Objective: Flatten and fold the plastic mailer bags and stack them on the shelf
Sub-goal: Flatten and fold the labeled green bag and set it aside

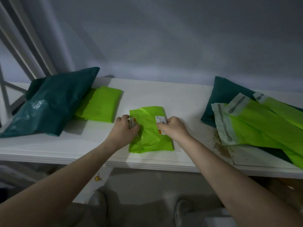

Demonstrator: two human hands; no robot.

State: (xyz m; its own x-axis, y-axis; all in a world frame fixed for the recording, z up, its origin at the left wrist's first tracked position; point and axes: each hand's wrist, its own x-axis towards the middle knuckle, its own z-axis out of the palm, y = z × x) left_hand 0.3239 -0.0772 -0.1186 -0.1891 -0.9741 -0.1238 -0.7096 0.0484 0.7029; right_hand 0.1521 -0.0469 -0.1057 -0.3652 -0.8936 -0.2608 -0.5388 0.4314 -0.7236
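At the middle of the white shelf (pixel 164 95), the person's left hand (pixel 127 128) and right hand (pixel 173 126) grip opposite edges of 1 folded lime mailer (pixel 148 136), which wants flat, even pressing before stacking.

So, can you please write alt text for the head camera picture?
Two bare hands, left hand and right hand, press a folded light green mailer bag on a white shelf. A folded green bag and a dark teal bag lie left; unfolded bags are piled right.
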